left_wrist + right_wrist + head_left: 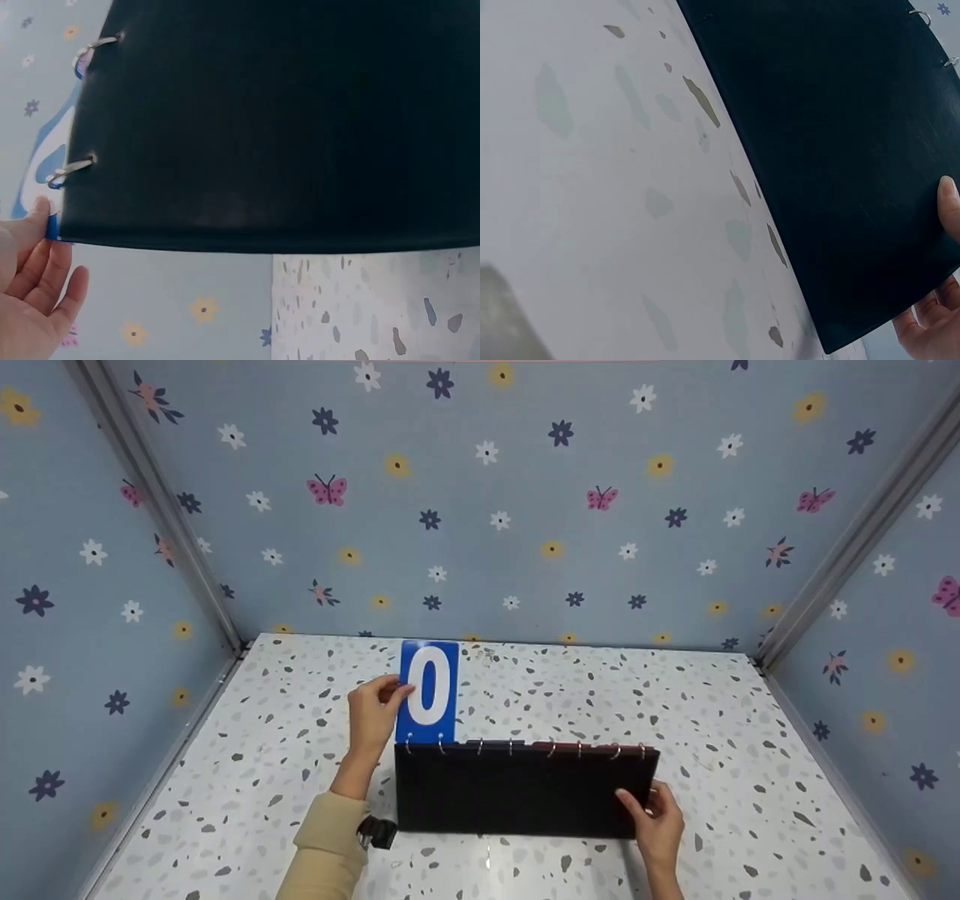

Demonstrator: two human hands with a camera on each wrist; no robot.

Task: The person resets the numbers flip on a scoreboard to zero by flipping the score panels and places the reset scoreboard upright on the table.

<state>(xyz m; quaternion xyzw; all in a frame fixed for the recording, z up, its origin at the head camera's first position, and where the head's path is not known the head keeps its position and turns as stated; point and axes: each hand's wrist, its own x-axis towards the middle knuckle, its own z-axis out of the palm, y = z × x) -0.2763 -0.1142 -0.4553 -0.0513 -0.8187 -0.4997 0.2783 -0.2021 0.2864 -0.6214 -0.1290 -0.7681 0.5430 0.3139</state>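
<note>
A black flip scoreboard (517,793) stands on the table with its plain back panel facing me and metal rings along its top edge. At its left end a blue number card (447,720) with a white 0 is raised above the rings. My left hand (373,716) pinches this card by its left edge, thumb in front. In the left wrist view, the thumb presses the card (52,226) beside the black panel. My right hand (660,819) grips the scoreboard's right end, thumb on the black face and fingers behind, as the right wrist view also shows.
The speckled white table (247,780) is bounded by a blue flowered back wall (517,495) and side walls with grey metal corner posts (172,525). Dark red cards (577,745) show slightly above the scoreboard's top edge at right. A small black device (379,832) sits at my left wrist.
</note>
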